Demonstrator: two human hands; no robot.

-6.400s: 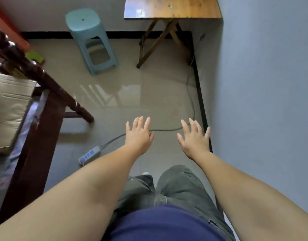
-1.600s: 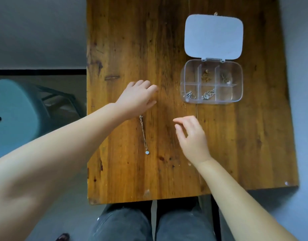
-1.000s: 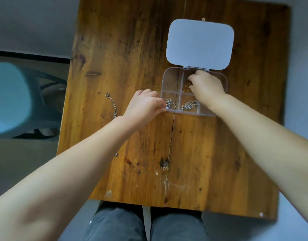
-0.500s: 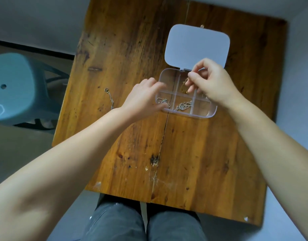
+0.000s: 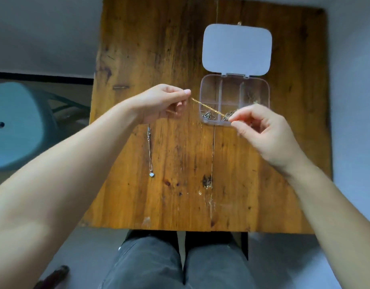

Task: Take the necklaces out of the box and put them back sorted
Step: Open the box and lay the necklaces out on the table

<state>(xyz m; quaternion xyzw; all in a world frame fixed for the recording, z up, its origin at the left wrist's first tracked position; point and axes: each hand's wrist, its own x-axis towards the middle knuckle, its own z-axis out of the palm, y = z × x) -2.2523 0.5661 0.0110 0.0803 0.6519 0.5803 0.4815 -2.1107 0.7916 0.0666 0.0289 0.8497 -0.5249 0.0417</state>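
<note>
A clear plastic box [image 5: 265, 88] with several compartments lies open on the wooden table [image 5: 179, 49], its white lid [image 5: 237, 50] folded back. A thin gold necklace [image 5: 207, 107] is stretched in the air between my left hand [image 5: 161, 103] and my right hand [image 5: 263, 130], each pinching one end, just in front of the box. Silver chains sit in the near-left compartment [image 5: 209, 115] and another chain in the far-right one [image 5: 251, 98]. A silver necklace with a pale pendant [image 5: 150, 151] lies straight on the table under my left wrist.
A teal plastic stool [image 5: 17, 124] stands on the floor to the left of the table. A grey wall runs along the table's right side. My knees in grey trousers [image 5: 179, 263] are under the near edge.
My right hand has lifted the gold necklace out of the box. My left hand has left the box's edge and taken the chain's other end, pulling it out to the left.
</note>
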